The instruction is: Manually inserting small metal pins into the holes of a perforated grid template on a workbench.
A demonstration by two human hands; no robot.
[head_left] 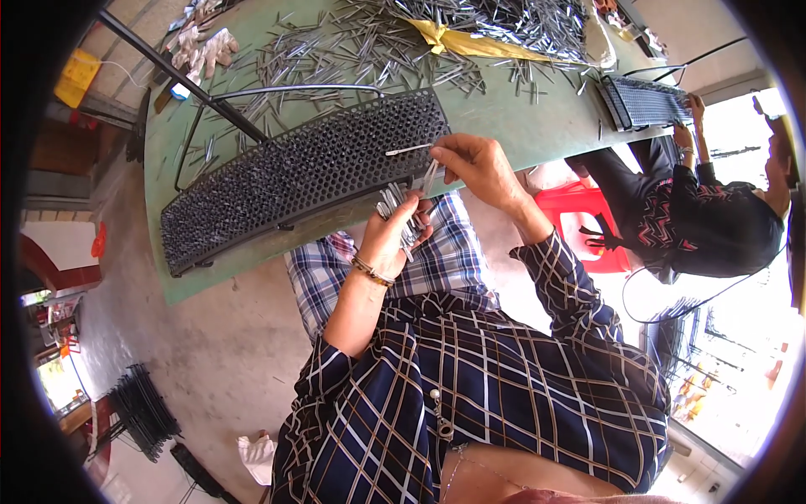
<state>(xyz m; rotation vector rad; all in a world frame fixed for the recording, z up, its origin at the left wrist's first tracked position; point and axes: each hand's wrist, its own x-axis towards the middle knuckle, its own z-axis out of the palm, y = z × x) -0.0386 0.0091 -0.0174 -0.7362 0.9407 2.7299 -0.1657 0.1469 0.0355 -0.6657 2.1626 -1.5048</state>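
Observation:
My left hand (388,228) is closed around a bundle of thin silver metal rods (401,210), their ends sticking out past the fingers. Just above and to the right, my right hand (483,170) pinches a slim metal rod (409,150) between thumb and fingertips. It points left over the right end of a long black rack full of round holes (424,113). More rods seem to hang below the right fingertips, but they blur together. Toward its left side the rack's holes look filled with grey pieces; nearer my right hand many look dark and hollow.
A green tabletop (504,113) carries the rack and a large heap of loose rods (520,25) with a yellow strip (470,42) across it. Work gloves (210,52) lie at far left. At right, another person (705,210) works at a similar rack (651,101) beside a red stool (579,223).

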